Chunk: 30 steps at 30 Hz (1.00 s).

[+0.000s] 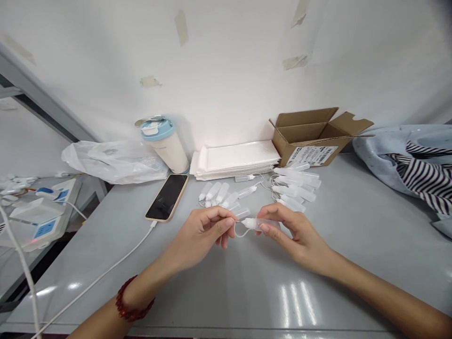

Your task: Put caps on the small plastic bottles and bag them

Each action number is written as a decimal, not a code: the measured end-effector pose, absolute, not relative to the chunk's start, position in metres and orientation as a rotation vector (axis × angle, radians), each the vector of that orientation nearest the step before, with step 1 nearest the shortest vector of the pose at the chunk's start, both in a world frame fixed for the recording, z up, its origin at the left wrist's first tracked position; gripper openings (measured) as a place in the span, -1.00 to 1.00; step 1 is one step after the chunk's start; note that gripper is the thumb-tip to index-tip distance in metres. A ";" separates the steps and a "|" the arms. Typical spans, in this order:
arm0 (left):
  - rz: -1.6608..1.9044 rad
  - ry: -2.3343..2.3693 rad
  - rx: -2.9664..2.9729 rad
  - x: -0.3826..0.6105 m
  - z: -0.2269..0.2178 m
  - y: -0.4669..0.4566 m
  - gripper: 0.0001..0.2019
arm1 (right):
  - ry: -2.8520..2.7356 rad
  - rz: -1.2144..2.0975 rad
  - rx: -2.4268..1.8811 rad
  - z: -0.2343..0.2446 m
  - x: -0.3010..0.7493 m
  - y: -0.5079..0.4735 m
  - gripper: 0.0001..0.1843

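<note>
Translucent, milky plastic forms the small bottle [253, 223], a slim cylinder with a white collar that tapers to a thin tip, lying nearly level just above the table's middle. The right hand [300, 238] is clamped on its body, thumb and fingers covering part of it. A thin white loop [243, 235] curves under the collar toward the left hand [208, 233], whose thumb and forefinger are pinched together at its end (whatever sits between those fingertips is hidden). Just beyond, similar bottles lie in a loose cluster [221, 193] and a denser heap [296, 183], thin cords looping among them. Behind stand a stack of smooth white packets [240, 160] and an open brown cardboard box [310, 136]. Leftward on the glossy grey table [233, 292] are a black-screened phone [167, 197], a blue-lidded cream tumbler [171, 153] and a crinkled plastic bag [113, 162]; striped fabric [420, 174] bunches at the right.
</note>
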<state>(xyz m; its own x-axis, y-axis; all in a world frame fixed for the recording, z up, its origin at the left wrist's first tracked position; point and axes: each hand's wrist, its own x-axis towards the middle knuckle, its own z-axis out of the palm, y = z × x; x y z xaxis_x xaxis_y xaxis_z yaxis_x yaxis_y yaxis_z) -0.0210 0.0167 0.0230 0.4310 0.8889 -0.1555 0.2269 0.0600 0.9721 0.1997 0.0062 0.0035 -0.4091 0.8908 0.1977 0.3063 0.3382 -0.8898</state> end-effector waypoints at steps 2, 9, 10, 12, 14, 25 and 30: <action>0.675 1.051 1.468 -0.021 0.022 0.016 -0.80 | -1.902 1.044 -1.050 0.003 0.200 0.006 -0.89; 0.669 1.165 1.647 -0.016 0.022 0.010 -0.80 | -1.960 0.982 -1.052 0.000 0.200 0.006 -0.88; 0.665 1.182 1.685 -0.015 0.021 0.009 -0.79 | -1.967 0.976 -1.051 0.000 0.200 0.006 -0.88; 0.667 1.203 1.757 -0.014 0.020 0.007 -0.80 | -1.974 0.968 -1.041 -0.001 0.199 0.006 -0.89; 0.681 1.208 1.812 -0.013 0.017 0.006 -0.80 | -1.978 0.960 -1.035 -0.002 0.199 0.005 -0.89; 0.708 1.197 1.853 -0.009 0.010 0.002 -0.78 | -1.998 0.927 -1.028 -0.009 0.195 0.002 -0.89; 0.719 1.187 1.831 -0.007 0.008 0.001 -0.78 | -1.995 0.931 -1.059 -0.009 0.194 0.001 -0.88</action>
<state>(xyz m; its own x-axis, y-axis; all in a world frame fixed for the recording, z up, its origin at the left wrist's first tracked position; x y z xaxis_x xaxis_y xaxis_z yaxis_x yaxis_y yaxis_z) -0.0075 0.0014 0.0085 0.3923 0.9194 0.0291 0.4512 -0.2199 0.8649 0.1940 0.0015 -0.0085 -0.4342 0.8699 0.2338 0.3801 0.4122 -0.8280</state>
